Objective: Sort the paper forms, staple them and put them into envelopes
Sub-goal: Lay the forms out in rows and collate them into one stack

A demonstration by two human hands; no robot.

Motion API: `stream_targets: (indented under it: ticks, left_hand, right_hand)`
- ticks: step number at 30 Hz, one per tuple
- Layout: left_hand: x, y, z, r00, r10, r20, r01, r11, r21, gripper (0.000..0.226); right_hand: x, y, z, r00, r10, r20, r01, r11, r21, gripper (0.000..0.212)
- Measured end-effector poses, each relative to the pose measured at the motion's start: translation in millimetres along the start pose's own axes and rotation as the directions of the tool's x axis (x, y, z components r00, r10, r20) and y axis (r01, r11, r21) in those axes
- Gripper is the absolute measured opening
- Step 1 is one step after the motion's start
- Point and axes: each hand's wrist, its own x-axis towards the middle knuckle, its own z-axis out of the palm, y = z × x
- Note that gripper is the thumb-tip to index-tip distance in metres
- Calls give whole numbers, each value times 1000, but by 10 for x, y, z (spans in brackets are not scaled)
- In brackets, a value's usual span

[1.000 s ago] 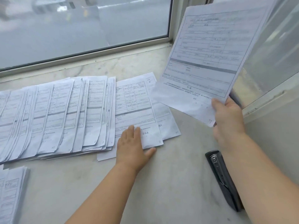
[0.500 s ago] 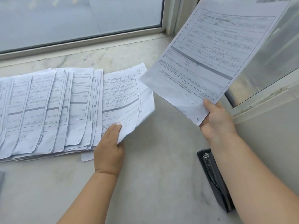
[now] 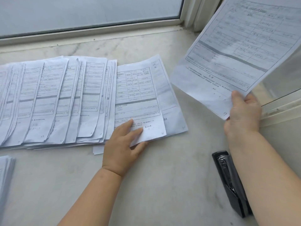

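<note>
Our left hand (image 3: pixel 121 144) has its fingers laid out nearly straight over the bottom edge of the top form (image 3: pixel 138 101), with the thumb tucked under the lifted corner, so the sheet is pinched lightly between thumb and fingers. The wrist is bent slightly and the forearm runs back toward us from lower centre. That form lies at the right end of the fanned row of forms (image 3: pixel 53 101) spread across the marble sill (image 3: pixel 171 185), overlapping another sheet (image 3: pixel 172 111) to its right.

Our right hand (image 3: pixel 243 111) grips a raised form (image 3: pixel 241 51) by its lower right corner: the thumb presses on the printed face and the other fingers are hidden behind the paper. The sheet tilts up toward the window frame (image 3: pixel 184 22), clear of the sill. The right forearm slants down to the lower right, passing over part of the black stapler (image 3: pixel 228 180), which lies on the sill near it. A second stack of papers (image 3: pixel 5 173) shows at the left edge.
</note>
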Motion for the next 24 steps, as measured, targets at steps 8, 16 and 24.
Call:
stream_targets:
  ticks: [8, 16, 24]
  left_hand:
    - [-24, -18, 46, 996, 83, -36, -82, 996, 18, 41]
    - [30, 168, -123, 608, -745, -274, 351, 562, -749, 32]
    - [-18, 356, -269, 597, -642, -480, 101, 654, -750, 32]
  right_hand:
    - [-39, 15, 94, 1000, 27, -9, -27, 999, 35, 26]
    - [-21, 77, 48, 925, 281, 257, -259, 959, -116, 28]
    - [-232, 165, 273, 756, 433, 490, -184, 860, -476, 23]
